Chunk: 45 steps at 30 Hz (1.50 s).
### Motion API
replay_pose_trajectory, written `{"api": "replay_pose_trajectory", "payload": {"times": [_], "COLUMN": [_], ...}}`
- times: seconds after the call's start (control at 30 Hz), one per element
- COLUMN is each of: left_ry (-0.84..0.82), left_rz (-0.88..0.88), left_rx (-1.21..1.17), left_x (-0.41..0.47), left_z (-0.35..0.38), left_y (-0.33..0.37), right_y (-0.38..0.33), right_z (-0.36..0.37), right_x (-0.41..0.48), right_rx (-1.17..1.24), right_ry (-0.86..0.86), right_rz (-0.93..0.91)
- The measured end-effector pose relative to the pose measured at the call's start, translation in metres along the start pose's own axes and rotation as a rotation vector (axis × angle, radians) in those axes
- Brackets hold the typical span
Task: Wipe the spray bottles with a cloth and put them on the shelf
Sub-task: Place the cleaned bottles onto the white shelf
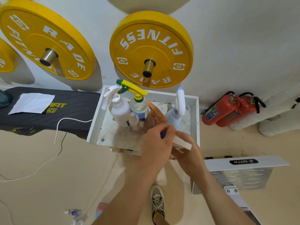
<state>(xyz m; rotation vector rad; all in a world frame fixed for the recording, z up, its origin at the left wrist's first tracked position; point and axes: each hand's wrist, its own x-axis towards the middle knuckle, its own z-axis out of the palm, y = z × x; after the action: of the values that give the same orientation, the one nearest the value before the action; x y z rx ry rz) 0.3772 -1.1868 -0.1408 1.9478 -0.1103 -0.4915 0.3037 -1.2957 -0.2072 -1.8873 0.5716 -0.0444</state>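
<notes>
Spray bottles upright in white shelf tray (pixel 95 120): white (pixel 119 109), yellow-trigger (pixel 138 104) nozzle pointing left, blue-white (pixel 176 114); left hand (pixel 156 143) curled round small blue thing, right hand (pixel 186 153) holding white block (pixel 181 142).

- Both bare forearms are stretched forward and converge in the middle of the view.
- The left hand (pixel 156 142) is held palm down, its fingers curled in around something small and blue.
- The right hand (pixel 188 150) is placed just beside it, touching, with fingers closed around a pale block.
</notes>
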Motion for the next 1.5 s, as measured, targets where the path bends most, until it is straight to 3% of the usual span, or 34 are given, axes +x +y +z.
{"api": "replay_pose_trajectory", "payload": {"times": [0.13,0.23,0.3,0.43,0.5,0.63,0.73,0.87,1.0,1.2,1.37,1.5], "left_ry": [0.035,0.1,0.149,0.153,0.158,0.118,0.167,0.332,0.4,0.379,0.258,0.343], "left_rz": [0.123,0.354,0.395,0.215,0.075,-0.178,-0.341,-0.521,-0.678,-0.873,-0.836,-0.927], "left_rx": [-0.041,0.106,0.158,0.093,0.084,0.133,0.138,0.044,0.023,-0.005,0.083,0.202], "left_x": [-0.004,-0.021,-0.031,-0.053,-0.066,-0.097,-0.129,-0.178,-0.213,-0.231,-0.197,-0.165], "left_z": [-0.006,-0.022,-0.039,-0.084,-0.109,-0.166,-0.212,-0.265,-0.302,-0.294,-0.243,-0.217], "left_y": [-0.003,-0.009,-0.017,-0.044,-0.071,-0.155,-0.231,-0.335,-0.447,-0.612,-0.726,-0.824], "right_y": [-0.003,-0.002,0.001,-0.008,-0.019,-0.026,-0.037,-0.035,0.008,0.126,0.267,0.374], "right_z": [0.012,0.022,0.025,0.029,0.036,0.09,0.169,0.294,0.415,0.566,0.655,0.699], "right_x": [0.004,0.006,0.007,-0.003,-0.02,-0.053,-0.072,-0.099,-0.121,-0.138,-0.144,-0.145], "right_rx": [-0.036,-0.113,-0.142,-0.243,-0.202,-0.217,-0.229,-0.424,-0.694,-0.996,-1.213,-1.368], "right_ry": [0.14,0.171,0.159,0.218,0.222,-0.005,-0.21,-0.544,-0.883,-1.176,-1.303,-1.394], "right_rz": [0.031,0.106,0.178,0.255,0.377,0.574,0.569,0.449,0.169,-0.053,-0.194,-0.344]}}
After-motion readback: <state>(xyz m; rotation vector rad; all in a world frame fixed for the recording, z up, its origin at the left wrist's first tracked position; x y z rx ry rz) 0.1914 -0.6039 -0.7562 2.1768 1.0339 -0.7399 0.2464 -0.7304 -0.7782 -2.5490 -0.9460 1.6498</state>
